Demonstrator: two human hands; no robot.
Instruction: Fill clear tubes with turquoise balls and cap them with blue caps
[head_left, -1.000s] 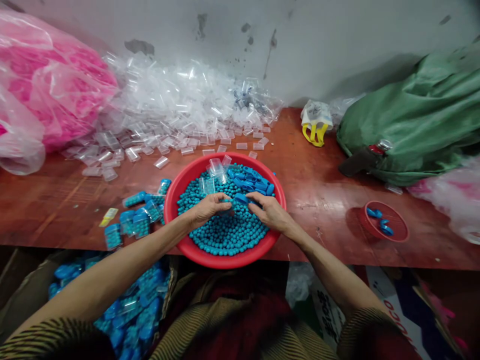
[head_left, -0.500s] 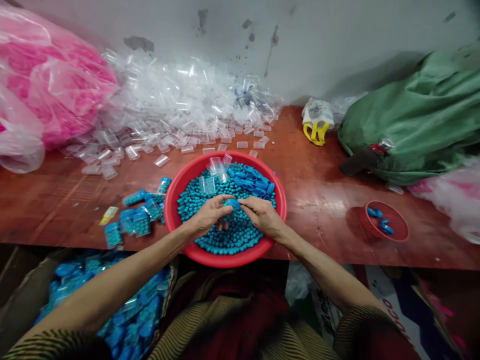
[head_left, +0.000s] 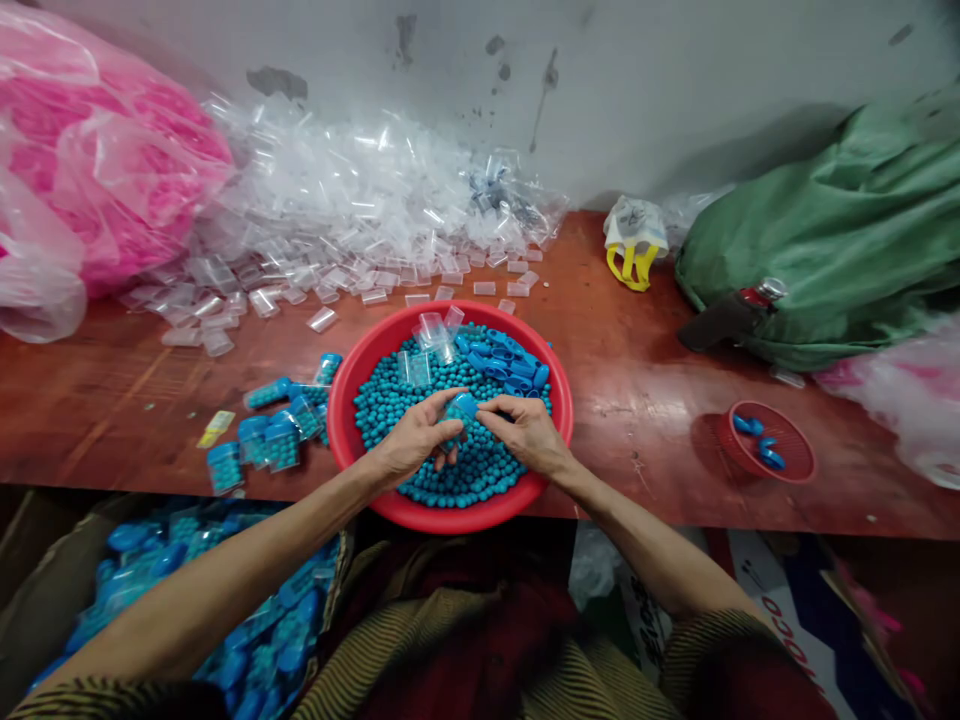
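Observation:
My left hand (head_left: 416,435) is closed around a small clear plastic container (head_left: 454,425) with blue beads inside. A blue cap (head_left: 464,403) sits at the container's upper end. The fingers of my right hand (head_left: 525,430) are pinched together at the cap's right edge. Both hands are over a red basin (head_left: 341,410) full of blue beads (head_left: 461,487). On the beads lie several empty clear containers (head_left: 416,369) and, at the back right, a heap of blue caps (head_left: 517,372).
Several filled, capped containers (head_left: 282,445) lie left of the basin. Behind it spreads a pile of clear containers (head_left: 337,220), beside a pink bag (head_left: 112,170). To the right are a small red basket (head_left: 799,440) with blue caps and a green sack (head_left: 825,230). Below left, a box holds filled containers (head_left: 262,640).
The container in my left hand has turned slightly, so its cap and beads show more. My right fingers have shifted a little at the cap. The surroundings look the same.

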